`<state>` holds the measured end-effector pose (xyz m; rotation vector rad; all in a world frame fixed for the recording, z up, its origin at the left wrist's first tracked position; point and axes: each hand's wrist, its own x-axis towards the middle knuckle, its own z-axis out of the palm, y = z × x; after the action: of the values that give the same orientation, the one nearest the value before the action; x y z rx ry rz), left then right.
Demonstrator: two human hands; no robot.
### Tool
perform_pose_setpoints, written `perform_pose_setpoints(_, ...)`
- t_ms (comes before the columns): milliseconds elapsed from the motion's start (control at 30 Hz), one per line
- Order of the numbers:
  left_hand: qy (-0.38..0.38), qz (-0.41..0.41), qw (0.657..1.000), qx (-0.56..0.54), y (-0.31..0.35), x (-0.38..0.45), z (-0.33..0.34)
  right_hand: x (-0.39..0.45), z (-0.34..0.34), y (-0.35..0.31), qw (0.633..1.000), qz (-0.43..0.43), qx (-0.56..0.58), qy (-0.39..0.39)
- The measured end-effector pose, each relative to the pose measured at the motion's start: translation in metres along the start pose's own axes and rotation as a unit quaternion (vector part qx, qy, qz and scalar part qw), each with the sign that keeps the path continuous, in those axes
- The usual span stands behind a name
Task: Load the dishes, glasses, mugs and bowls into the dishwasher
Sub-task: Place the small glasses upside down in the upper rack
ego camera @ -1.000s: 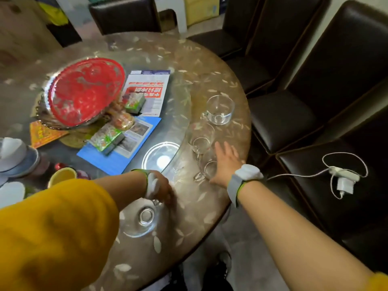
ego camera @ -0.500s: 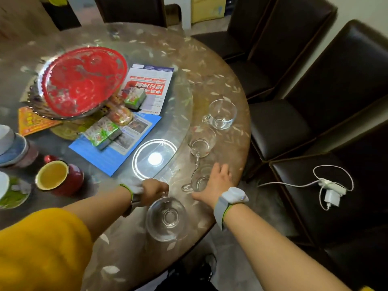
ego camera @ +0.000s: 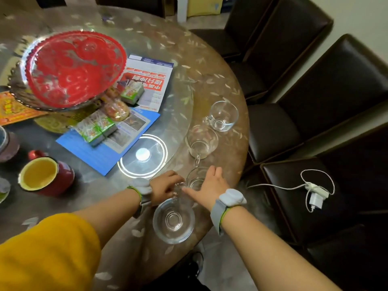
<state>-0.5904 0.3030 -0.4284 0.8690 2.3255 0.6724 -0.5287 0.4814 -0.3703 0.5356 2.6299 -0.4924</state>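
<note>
Several clear glass mugs stand along the near right rim of the round table (ego camera: 210, 66). My left hand (ego camera: 164, 190) grips the handle of the nearest glass mug (ego camera: 173, 220), which hangs tilted over the table edge. My right hand (ego camera: 210, 186) lies with straight fingers against a second glass mug (ego camera: 195, 178), partly hiding it. Farther along the rim stand a third glass mug (ego camera: 202, 141) and a fourth glass mug (ego camera: 223, 115). A red mug with a yellow inside (ego camera: 45, 176) stands at the left.
A red patterned glass platter (ego camera: 73, 68), leaflets (ego camera: 147, 80), snack packs (ego camera: 96, 128) and stacked bowls (ego camera: 6, 143) fill the table's middle and left. Dark leather chairs (ego camera: 315, 97) line the right side; a white charger with its cable (ego camera: 315, 196) lies on one seat.
My left hand has lifted the nearest glass mug by its handle and drawn it toward me over the table edge. My right hand stays at the second mug.
</note>
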Motion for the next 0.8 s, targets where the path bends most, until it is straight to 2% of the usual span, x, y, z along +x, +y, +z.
perform_pose_setpoints(67,-0.002,0.024,1.000,-0.016,-0.002,0.007,-0.003,0.008,-0.012,0.000,1.000,0.014,-0.004,-0.009)
perform_pose_setpoints(267,0.009,0.066,0.997,-0.024,-0.010,0.024,0.003,0.036,-0.045,0.007,0.998,0.017,-0.015,0.066)
perform_pose_setpoints(400,0.014,0.082,0.996,-0.012,-0.006,0.043,0.004,0.064,-0.067,0.018,0.994,0.058,0.034,0.092)
perform_pose_setpoints(533,0.017,0.077,0.995,-0.067,0.002,0.053,0.009,0.081,-0.078,0.033,0.987,0.096,0.106,0.069)
perform_pose_setpoints(700,0.005,0.054,0.993,-0.106,0.020,0.068,0.003,0.118,-0.096,0.044,0.982,0.041,0.153,0.100)
perform_pose_setpoints(800,0.018,0.030,0.991,-0.129,0.031,0.072,0.002,0.151,-0.111,0.042,0.986,-0.068,0.084,0.130)
